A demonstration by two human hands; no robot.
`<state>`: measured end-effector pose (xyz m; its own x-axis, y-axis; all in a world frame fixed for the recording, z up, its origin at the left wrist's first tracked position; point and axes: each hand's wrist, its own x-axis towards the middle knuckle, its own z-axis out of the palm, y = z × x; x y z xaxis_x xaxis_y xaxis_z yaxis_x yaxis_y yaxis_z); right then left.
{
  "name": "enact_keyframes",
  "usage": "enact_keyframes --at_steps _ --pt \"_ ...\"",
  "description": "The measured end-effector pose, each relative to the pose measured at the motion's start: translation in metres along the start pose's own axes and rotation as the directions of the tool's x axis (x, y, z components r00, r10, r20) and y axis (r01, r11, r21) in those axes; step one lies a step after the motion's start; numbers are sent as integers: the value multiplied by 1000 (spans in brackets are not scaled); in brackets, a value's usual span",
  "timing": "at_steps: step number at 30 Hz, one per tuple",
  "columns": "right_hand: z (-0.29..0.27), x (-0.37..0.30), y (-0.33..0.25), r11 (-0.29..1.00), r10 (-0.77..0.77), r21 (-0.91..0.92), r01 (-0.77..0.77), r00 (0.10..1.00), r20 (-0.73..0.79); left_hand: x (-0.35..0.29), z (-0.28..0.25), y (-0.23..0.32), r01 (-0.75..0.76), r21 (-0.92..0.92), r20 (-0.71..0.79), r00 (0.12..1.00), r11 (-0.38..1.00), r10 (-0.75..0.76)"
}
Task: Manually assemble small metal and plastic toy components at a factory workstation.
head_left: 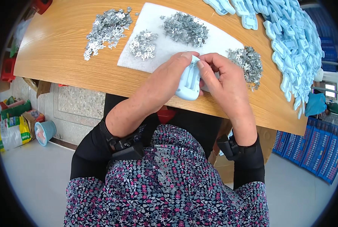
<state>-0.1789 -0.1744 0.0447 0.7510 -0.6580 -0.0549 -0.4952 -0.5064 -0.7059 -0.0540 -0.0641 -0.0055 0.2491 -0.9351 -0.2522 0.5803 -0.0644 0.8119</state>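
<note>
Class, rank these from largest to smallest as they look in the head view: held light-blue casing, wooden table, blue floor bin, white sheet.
1. wooden table
2. white sheet
3. light-blue casing
4. blue bin
Real size is unsure for the last two: the bin stands farther from the camera.

A workshop, with loose parts in bulk.
The wooden table (59,53) bears several heaps of small metal parts (109,28) and a big pile of matching pale blue plastic cases (295,49); blue stacks (316,151) (too far off to make out clearly) stand at right.
</note>
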Motion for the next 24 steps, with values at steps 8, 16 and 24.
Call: enact_keyframes --at_steps 8,16,24 --pt "0 -4 -3 998 -54 -21 53 996 -77 -4 1 5 21 -16 20 1000 1000 -20" --pt "2 0 -5 988 -153 -5 154 982 -108 -3 0 9 103 -26 -15 995 994 -103" --pt "2 0 -2 853 -478 -282 439 874 -85 -3 3 9 132 -146 -53 989 980 -140"
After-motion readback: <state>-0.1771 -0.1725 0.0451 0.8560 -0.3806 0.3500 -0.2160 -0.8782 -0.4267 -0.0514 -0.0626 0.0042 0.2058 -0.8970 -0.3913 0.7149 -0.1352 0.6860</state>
